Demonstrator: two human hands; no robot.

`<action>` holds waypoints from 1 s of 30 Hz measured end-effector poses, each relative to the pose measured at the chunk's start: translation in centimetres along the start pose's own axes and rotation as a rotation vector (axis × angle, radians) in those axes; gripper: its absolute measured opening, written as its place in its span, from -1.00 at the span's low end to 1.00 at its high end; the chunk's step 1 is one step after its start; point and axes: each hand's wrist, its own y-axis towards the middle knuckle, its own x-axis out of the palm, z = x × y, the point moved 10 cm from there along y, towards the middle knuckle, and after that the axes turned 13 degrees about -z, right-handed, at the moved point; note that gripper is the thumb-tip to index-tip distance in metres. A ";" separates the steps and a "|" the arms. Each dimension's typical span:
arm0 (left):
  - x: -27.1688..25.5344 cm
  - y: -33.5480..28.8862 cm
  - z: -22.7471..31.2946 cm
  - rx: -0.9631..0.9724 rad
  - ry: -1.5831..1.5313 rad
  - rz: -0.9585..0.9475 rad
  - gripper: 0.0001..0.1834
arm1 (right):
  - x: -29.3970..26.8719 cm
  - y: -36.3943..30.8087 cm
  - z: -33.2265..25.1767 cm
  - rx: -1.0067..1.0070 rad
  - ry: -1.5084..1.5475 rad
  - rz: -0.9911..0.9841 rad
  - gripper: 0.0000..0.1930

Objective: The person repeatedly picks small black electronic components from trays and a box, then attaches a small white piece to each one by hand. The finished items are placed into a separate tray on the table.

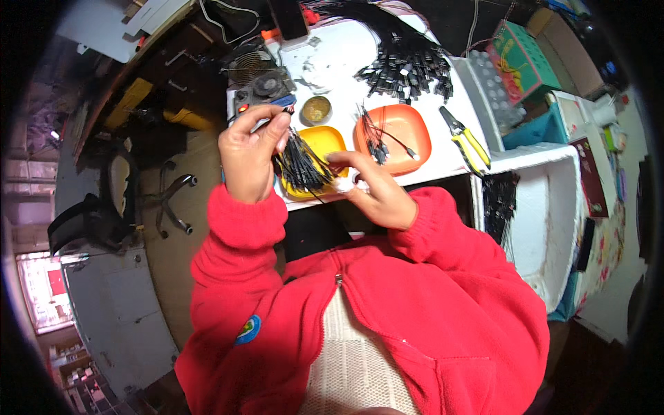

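My left hand [254,153] is raised beside the yellow tray [335,138], finger and thumb pinched on a small black cable end [288,110] with a reddish tip. A dense bundle of short black cables [303,164] lies in that tray. At the tray's right side is my right hand [382,191], thumb and forefinger apart, the forefinger by the cables' edge; whether it touches them I cannot tell. An orange tray [413,131] to the right holds several cables [377,142] with thin red and black wires.
Behind the yellow tray stands a small round tin [317,110], with a dark device [266,88] to its left. A large heap of black cables [404,69] covers the table's far side. Yellow-handled pliers [465,138] lie right, near a white foam box [546,221] with more cables.
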 end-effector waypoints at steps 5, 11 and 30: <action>7.9 -4.1 0.6 -0.020 -0.426 -0.076 -0.82 | 3.5 -0.5 -4.2 -0.082 0.002 -0.092 -0.71; 10.4 -5.1 1.5 -0.036 -0.395 -0.262 -0.52 | -6.0 -9.5 -8.5 0.194 0.232 0.029 -0.74; 1.6 -11.2 -12.7 -0.533 -0.172 -0.143 -0.80 | -28.2 -41.5 15.3 1.247 -0.945 0.599 -0.62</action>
